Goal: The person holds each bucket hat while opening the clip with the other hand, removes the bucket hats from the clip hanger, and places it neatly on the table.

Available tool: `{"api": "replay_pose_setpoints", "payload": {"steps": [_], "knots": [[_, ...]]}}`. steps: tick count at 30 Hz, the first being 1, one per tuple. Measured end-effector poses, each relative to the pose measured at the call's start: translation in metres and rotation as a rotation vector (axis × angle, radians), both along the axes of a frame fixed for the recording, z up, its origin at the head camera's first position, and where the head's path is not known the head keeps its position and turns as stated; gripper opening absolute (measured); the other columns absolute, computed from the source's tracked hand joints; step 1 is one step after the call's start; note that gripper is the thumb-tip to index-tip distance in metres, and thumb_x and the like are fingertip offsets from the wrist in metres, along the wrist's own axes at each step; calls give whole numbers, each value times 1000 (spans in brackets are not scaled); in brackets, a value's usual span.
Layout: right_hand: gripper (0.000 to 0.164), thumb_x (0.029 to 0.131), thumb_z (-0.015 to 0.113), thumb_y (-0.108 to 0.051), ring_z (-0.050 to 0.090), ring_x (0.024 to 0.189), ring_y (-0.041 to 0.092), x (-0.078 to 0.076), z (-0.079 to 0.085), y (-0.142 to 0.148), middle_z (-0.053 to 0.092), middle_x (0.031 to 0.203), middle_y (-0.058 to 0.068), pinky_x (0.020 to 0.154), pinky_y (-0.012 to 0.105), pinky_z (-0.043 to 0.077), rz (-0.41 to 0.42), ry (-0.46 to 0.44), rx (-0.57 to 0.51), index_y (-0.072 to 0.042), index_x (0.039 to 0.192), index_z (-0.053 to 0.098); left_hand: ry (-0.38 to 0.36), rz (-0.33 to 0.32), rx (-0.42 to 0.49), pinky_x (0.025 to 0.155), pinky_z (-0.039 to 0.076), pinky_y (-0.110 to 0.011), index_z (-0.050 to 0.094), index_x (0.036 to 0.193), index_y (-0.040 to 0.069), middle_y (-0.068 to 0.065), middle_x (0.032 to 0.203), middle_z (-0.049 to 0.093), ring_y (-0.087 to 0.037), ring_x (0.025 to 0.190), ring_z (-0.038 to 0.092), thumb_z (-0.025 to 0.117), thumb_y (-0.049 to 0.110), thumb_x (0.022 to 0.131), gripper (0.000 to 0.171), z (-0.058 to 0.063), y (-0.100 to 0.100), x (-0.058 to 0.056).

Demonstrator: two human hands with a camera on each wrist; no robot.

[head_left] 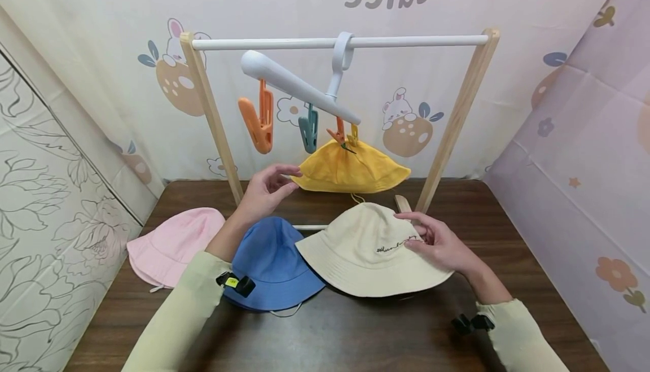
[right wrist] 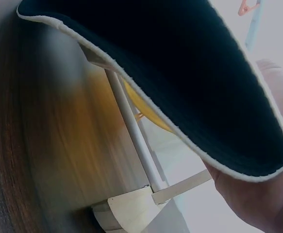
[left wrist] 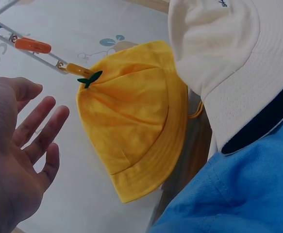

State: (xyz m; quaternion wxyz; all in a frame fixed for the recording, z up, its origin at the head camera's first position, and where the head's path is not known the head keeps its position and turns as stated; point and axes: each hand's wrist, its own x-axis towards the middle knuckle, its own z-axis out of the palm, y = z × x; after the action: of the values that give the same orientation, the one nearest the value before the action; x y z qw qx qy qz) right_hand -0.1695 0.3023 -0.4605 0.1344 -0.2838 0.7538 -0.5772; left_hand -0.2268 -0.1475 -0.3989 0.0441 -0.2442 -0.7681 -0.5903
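My right hand (head_left: 443,243) holds a cream bucket hat (head_left: 355,248) by the side of its crown, over the table's right half. The hat is tilted, and its dark inside (right wrist: 180,82) faces the right wrist camera. A yellow bucket hat (head_left: 337,169) with a small green leaf hangs from a yellow clip (left wrist: 78,70) at the end of a white hanger (head_left: 299,87). My left hand (head_left: 264,194) is beside that hat's brim, fingers loosely spread and holding nothing; the left wrist view shows a gap between them. Part of the right fingers is hidden.
On the dark wooden table (head_left: 355,338) lie a blue bucket hat (head_left: 274,259) and a pink one (head_left: 175,242). The rack's white rail (head_left: 421,41) carries the hanger, with an orange clip (head_left: 261,126) and a teal clip (head_left: 308,129). Wooden posts (head_left: 459,115) stand either side.
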Motion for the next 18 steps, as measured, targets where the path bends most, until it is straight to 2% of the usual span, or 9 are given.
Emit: {"api": "replay_pose_setpoints", "payload": {"steps": [2,6,8,18], "knots": [[58,107,65,10,83,72,13,0,-1,0,84,99,23,57,35,65,0,17,21,9,161,44,2,4,-5,96,58,-19,68,142,-3,-27,142,74,-12,114,75,70,1,108,35,0,0,0],[59,106,66,10,80,69,10,-1,-3,0,82,96,26,56,33,63,-2,38,50,8,161,44,4,6,-9,98,58,-20,68,142,-4,-25,143,74,-36,123,75,69,2,108,35,0,1,0],[59,106,66,10,79,69,9,-2,-5,0,82,97,27,56,32,63,-4,38,61,8,161,44,4,11,-18,99,57,-21,68,143,-3,-25,143,74,-44,125,73,69,2,109,34,-1,1,-1],[58,107,68,7,84,83,12,-2,-7,-2,83,113,29,68,34,68,-9,2,126,6,160,46,14,38,-41,97,56,-21,70,142,1,-25,146,73,-39,125,73,70,5,109,34,-1,4,-2]]}}
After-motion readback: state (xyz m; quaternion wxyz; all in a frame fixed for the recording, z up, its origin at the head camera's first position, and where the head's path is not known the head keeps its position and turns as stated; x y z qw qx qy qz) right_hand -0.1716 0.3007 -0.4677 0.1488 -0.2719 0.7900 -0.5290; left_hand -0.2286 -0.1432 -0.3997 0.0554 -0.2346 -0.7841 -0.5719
